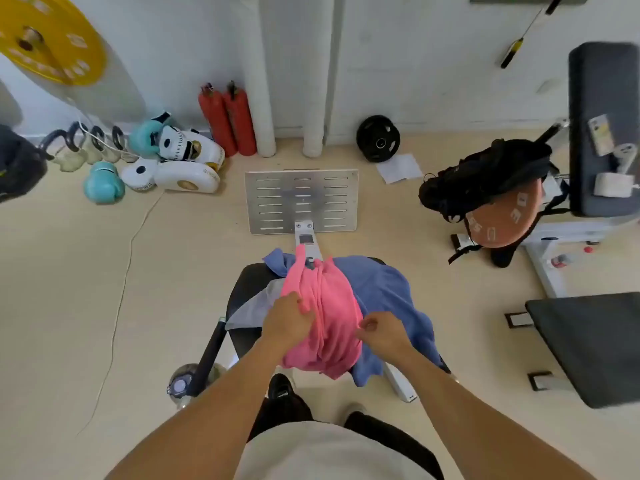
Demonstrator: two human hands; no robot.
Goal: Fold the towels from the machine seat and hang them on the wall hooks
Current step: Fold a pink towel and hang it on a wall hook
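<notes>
Both hands pinch the crumpled pink cloth towel (325,306) atop the black padded machine seat (247,289): left hand (287,323), right hand (382,332). Lifting it could drag the blue cloth towel (388,292) underneath onto the floor.

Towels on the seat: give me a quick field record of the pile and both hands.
top towel: pink towel, bunched, on top of the pile
under it: blue towel spread to the right; grey towel showing at left
support: black machine seat
left hand: grips pink towel's left edge
right hand: pinches pink towel's right edge
folding: not yet done
</notes>
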